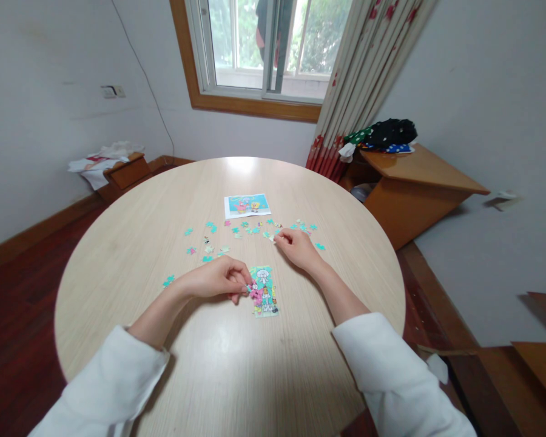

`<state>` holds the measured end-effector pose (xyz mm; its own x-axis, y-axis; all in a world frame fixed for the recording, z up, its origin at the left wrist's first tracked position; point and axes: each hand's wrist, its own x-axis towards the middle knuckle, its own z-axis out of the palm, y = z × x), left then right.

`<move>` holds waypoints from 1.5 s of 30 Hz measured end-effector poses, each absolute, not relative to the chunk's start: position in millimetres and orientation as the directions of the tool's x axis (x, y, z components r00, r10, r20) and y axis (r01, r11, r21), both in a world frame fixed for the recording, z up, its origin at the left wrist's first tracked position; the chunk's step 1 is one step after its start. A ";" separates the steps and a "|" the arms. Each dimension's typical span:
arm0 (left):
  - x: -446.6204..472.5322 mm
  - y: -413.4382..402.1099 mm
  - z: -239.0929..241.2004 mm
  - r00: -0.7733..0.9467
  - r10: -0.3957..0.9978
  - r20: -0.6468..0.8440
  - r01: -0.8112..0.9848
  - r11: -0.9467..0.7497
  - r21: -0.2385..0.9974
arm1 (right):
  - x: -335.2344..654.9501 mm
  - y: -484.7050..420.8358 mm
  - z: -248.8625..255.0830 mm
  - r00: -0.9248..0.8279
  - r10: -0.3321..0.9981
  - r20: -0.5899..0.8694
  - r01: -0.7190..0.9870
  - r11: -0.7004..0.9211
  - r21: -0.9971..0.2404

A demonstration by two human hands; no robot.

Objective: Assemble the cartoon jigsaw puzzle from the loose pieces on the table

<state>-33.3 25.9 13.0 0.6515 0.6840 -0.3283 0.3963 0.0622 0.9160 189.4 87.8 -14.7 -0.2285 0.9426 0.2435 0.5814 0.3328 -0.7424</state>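
A partly joined jigsaw puzzle [266, 292] with cartoon figures on a teal ground lies flat near the middle of the round table. At its left edge, my left hand [222, 278] is closed in a pinch on a small puzzle piece [249, 289]. Farther out, my right hand [295, 246] has its thumb and forefinger pinched together beside the scattered pieces, at a pale puzzle piece [272, 238]. Loose puzzle pieces [213, 229] in teal, pink and pale green spread in a band beyond both hands.
A printed reference picture [247, 206] lies behind the loose pieces on the wooden table [200, 376]. One teal piece [168, 281] sits apart at the left, beside my left forearm. Past the table's right edge stands a wooden cabinet [418, 176] with clothes [386, 135] on top.
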 end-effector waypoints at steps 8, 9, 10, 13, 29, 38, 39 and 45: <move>-34.7 26.6 13.7 0.684 0.655 -0.322 0.411 0.019 0.912 | 189.9 88.3 -15.4 -0.223 0.944 0.244 0.591 0.330 -0.736; -35.0 26.8 13.4 0.684 0.657 -0.318 0.415 0.008 0.910 | 189.9 88.2 -15.2 -0.223 0.943 0.246 0.591 0.331 -0.735; -35.2 27.0 13.0 0.682 0.660 -0.315 0.421 -0.002 0.907 | 190.0 88.1 -14.8 -0.225 0.943 0.247 0.591 0.334 -0.734; -36.0 27.2 11.4 0.676 0.667 -0.313 0.438 -0.023 0.898 | 189.9 87.6 -13.7 -0.226 0.943 0.246 0.590 0.333 -0.735; -29.4 22.7 12.4 0.658 0.675 -0.334 0.486 -0.043 0.873 | 190.1 88.1 -14.8 -0.227 0.943 0.243 0.590 0.332 -0.736; -26.6 21.9 12.5 0.639 0.712 -0.291 0.509 -0.107 0.854 | 190.4 88.7 -16.2 -0.229 0.938 0.259 0.586 0.346 -0.733; -26.7 22.0 12.0 0.636 0.716 -0.287 0.505 -0.105 0.857 | 190.3 88.6 -16.1 -0.227 0.940 0.256 0.589 0.342 -0.732; -28.1 22.9 10.1 0.626 0.731 -0.271 0.488 -0.096 0.868 | 189.6 88.0 -14.5 -0.221 0.944 0.244 0.601 0.329 -0.728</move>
<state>-28.1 22.9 10.1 0.6264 0.7310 -0.2708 0.4877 -0.0965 0.8677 189.6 88.0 -14.5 -0.2210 0.9442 0.2444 0.6011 0.3292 -0.7282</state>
